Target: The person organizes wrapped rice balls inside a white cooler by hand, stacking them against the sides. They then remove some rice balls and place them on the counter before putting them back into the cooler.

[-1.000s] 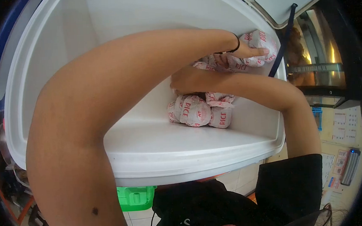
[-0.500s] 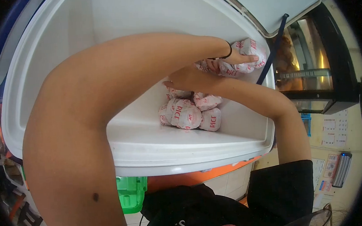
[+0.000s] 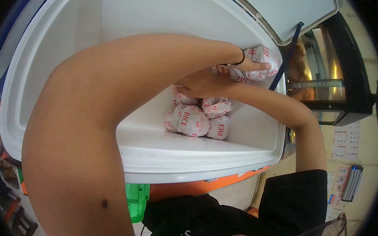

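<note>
Many round packs in white paper with red letters are kept in a big white tub. Some packs are bunched in the upper right of the frame, and the other packs are huddled just below the middle, with "RICE" printed on them. The left hand, with a thin black band at its wrist, is laid over the upper right bunch. A white pack is touched by its fingers, but it cannot be told if that pack is gripped tight or only pressed. The right hand is held near the middle, partly hidden under the left arm, and its fingers are curled by a lower pack. Its palm is not shown, so it cannot be told if anything is clutched there. The arms are crossed, and this could be a cause of trouble: a wrist could be bumped, and a pack could be dropped or rolled away. The paper looks thin and crinkly, so it could be torn or pulled loose if it is squeezed too hard. The lower packs are leaned on each other, so the bunch could be tipped over if one is nudged. A knuckle could be knocked on the dark blue bar, as it is set close beside the upper right bunch.
</note>
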Motion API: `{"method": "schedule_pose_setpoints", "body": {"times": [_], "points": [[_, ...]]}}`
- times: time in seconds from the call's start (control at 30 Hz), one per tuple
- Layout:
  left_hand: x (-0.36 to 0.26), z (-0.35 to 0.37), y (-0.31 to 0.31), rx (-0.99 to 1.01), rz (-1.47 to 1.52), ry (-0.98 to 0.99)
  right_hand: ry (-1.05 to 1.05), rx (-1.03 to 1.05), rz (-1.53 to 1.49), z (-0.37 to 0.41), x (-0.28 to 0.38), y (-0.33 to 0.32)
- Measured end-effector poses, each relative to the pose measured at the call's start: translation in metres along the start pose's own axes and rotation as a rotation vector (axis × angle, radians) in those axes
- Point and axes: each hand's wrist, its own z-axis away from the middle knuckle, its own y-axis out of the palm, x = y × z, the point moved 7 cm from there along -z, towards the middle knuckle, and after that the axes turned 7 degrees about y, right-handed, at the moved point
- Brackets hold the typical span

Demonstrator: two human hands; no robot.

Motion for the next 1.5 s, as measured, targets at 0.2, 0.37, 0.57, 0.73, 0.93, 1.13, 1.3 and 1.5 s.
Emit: {"method": "schedule_pose_setpoints", "body": {"times": [0.2,0.37,0.57,0.73,0.93,1.13,1.3,1.5], "points": [[-0.004,0.038,0.003,0.144,0.152,-0.251,-0.211,0.023,-0.115,0.036,0.016,-0.026],[-0.045,0.088,-0.012,0.049,0.099,-0.089,-0.06,0.292,-0.395,0.075,0.006,-0.043],[-0.04,0.082,-0.006,0.093,0.118,-0.151,0.073,0.357,-0.352,0.09,0.0,-0.03],[-0.031,0.081,-0.005,0.106,0.158,-0.208,0.236,0.364,-0.302,0.096,-0.015,-0.025],[-0.024,0.078,-0.004,0.094,0.19,-0.198,0.452,0.555,-0.442,0.107,-0.022,-0.053],[-0.032,0.073,-0.008,0.098,0.071,-0.093,0.119,-0.054,-0.284,0.12,-0.008,-0.071],[-0.019,0.075,-0.022,0.081,0.004,-0.285,-0.017,-0.261,0.004,0.109,0.028,-0.082],[-0.019,0.065,-0.035,0.15,-0.226,-0.371,-0.146,-0.489,0.497,0.055,0.05,-0.066]]}}
